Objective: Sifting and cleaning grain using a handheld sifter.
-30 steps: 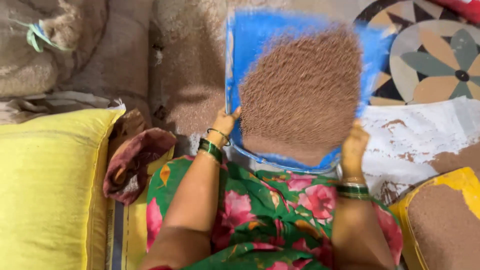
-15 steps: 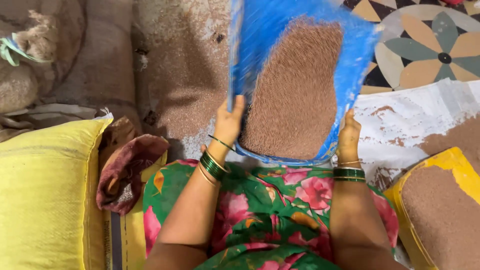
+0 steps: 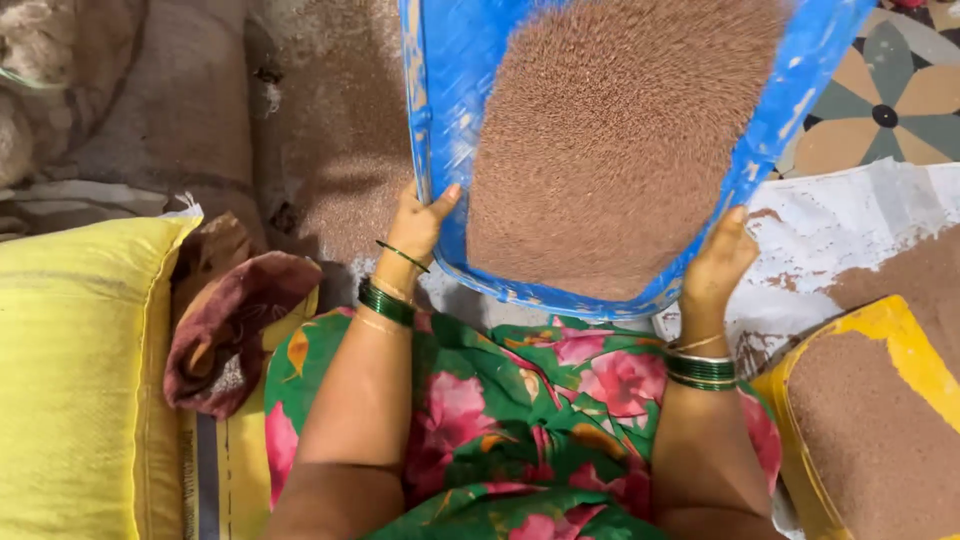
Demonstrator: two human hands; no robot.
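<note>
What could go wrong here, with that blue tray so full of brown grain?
The left hand and right hand grip only the near edges of the blue tray, so a slip could dump the heaped brown grain onto the flowered dress. Grain may also spill past the rim onto the white sheet.

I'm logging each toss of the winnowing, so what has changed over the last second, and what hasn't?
The blue tray now fills more of the view, its far edge past the top of the picture, and the brown grain spreads further up it. The left hand and right hand grip its near corners as before. The yellow sack and yellow tray stayed put.
</note>
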